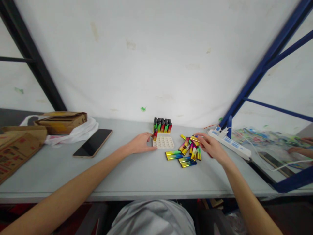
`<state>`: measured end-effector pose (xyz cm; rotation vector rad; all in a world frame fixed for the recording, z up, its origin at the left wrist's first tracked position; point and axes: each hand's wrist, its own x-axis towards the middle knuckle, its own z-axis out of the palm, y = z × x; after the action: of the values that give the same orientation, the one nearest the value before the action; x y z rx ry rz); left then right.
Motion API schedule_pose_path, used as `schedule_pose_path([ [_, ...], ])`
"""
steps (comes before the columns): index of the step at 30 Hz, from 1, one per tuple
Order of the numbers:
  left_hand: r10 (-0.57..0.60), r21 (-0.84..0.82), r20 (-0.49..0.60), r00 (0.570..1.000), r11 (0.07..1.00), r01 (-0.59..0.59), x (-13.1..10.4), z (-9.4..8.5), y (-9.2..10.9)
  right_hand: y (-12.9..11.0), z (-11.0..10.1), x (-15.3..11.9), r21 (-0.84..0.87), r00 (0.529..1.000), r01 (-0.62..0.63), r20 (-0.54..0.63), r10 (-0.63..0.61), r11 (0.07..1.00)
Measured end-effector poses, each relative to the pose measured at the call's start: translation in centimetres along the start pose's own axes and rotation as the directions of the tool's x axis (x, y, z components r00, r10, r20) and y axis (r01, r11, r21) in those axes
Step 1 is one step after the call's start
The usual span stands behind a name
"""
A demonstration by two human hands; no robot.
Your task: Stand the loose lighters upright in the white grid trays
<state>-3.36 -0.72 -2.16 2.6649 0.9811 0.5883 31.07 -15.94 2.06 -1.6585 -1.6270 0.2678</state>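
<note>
My left hand (140, 143) is at the left side of a white tray with rows of round holes (164, 142). Its thumb lies at the tray's front left corner, and its bent fingers are beside a single red lighter (155, 134) standing upright in the far left corner. Behind the tray, a block of upright lighters (162, 125) with black tops and green, red and yellow bodies stands in rows. My right hand (207, 145) pinches a gold-coloured lighter (195, 139) over a loose pile of shiny multicoloured lighters (187, 148); its fingertips are partly hidden.
A smartphone (93, 143) lies on the grey table (127, 178) to the left. Beyond it are cardboard boxes (62, 123) and a white plastic bag (84, 129). A white power strip (231, 143) with cords runs along the right, by a blue metal frame (254, 76).
</note>
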Motion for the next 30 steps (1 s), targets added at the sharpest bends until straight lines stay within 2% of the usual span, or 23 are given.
schedule_pose_path([
  [4,0.01,0.001,0.005,1.0,1.0,-0.01,0.0,0.1,0.1,-4.5,3.5,4.0,0.174,0.999,0.013,-0.052,-0.004,0.985],
  [6,0.021,0.005,0.008,1.0,1.0,-0.021,-0.1,0.1,0.1,-5.8,5.8,6.1,0.29,0.999,-0.002,-0.032,0.012,0.957],
  [8,0.022,0.008,0.011,1.0,1.0,-0.022,-0.1,0.1,0.2,-6.6,8.2,7.5,0.394,0.999,0.035,-0.018,-0.03,0.919],
  [11,0.014,0.003,0.009,1.0,1.0,-0.014,-0.1,0.0,0.5,-7.0,11.1,7.9,0.492,0.994,0.076,0.032,-0.105,0.867],
  [14,0.016,-0.003,0.014,1.0,1.0,-0.016,-0.2,-0.1,0.6,-7.0,13.0,6.5,0.607,0.98,-0.006,0.161,-0.116,0.795],
  [18,-0.004,-0.014,0.015,1.0,1.0,0.004,-0.2,-0.2,0.6,-7.4,14.1,4.8,0.731,0.947,-0.172,0.306,-0.092,0.66],
  [21,-0.007,-0.026,0.011,1.0,1.0,0.007,-0.2,-0.2,0.7,-8.1,14.1,4.4,0.752,0.929,-0.262,0.367,-0.054,0.605],
  [25,0.001,-0.011,0.024,1.0,1.0,-0.001,-0.1,-0.3,0.8,-8.9,14.2,4.1,0.703,0.897,-0.387,0.438,0.064,0.597],
  [30,0.013,-0.009,0.034,0.999,1.0,-0.013,-0.1,-0.4,0.7,-9.0,15.0,3.8,0.671,0.922,-0.373,0.343,0.177,0.641],
])
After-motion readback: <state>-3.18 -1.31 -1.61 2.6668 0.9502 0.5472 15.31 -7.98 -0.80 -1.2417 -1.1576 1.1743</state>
